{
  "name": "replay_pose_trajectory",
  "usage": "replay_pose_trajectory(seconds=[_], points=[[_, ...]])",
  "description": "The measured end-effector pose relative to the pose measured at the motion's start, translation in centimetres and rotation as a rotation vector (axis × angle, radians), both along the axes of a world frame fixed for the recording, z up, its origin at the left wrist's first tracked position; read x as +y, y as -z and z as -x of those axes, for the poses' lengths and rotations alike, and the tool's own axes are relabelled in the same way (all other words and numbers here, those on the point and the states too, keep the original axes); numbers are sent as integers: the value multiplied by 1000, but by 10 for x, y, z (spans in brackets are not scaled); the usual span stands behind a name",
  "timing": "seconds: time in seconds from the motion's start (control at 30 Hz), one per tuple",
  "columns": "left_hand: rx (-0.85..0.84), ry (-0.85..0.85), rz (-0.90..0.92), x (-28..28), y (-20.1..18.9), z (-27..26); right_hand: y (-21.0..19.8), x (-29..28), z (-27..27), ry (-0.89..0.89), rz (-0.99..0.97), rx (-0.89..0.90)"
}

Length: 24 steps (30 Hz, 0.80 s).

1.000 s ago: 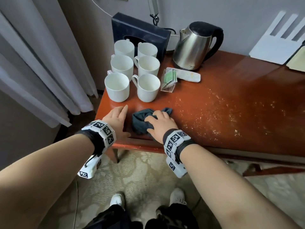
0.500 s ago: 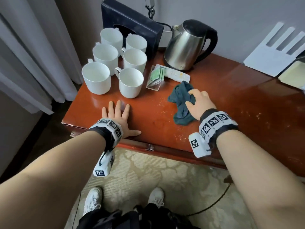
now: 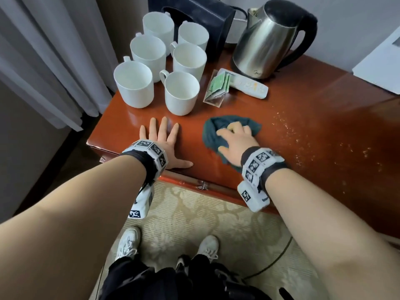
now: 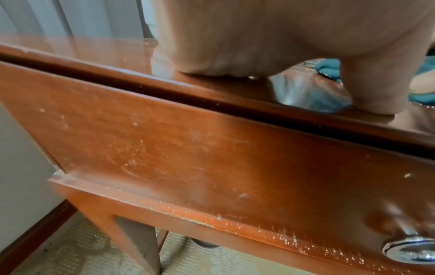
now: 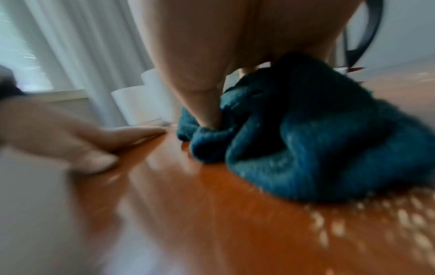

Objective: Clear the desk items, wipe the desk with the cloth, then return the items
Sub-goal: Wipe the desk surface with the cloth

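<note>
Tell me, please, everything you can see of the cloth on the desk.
The cloth is dark teal, with a nubby, towel-like weave, bunched into a crumpled wad. It lies near the front edge of the glossy red-brown desk, below the clear packet holder. The right hand presses down on it, thumb dug into a fold. Pale crumbs dot the wood to its right. The left hand lies flat beside it, apart.
</note>
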State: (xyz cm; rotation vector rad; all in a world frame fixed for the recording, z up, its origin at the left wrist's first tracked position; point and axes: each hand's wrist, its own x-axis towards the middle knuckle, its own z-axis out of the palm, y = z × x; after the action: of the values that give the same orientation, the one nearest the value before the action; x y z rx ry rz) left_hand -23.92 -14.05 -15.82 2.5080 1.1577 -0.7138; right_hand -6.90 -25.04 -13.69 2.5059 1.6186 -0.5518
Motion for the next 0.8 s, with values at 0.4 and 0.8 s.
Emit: replay_pose_trajectory(seconds=[0.4, 0.8], points=[[-3, 8, 21, 1, -2, 2, -10, 1, -16, 321, -79, -77], [-11, 9, 32, 2, -1, 2, 4, 32, -1, 41, 25, 61]])
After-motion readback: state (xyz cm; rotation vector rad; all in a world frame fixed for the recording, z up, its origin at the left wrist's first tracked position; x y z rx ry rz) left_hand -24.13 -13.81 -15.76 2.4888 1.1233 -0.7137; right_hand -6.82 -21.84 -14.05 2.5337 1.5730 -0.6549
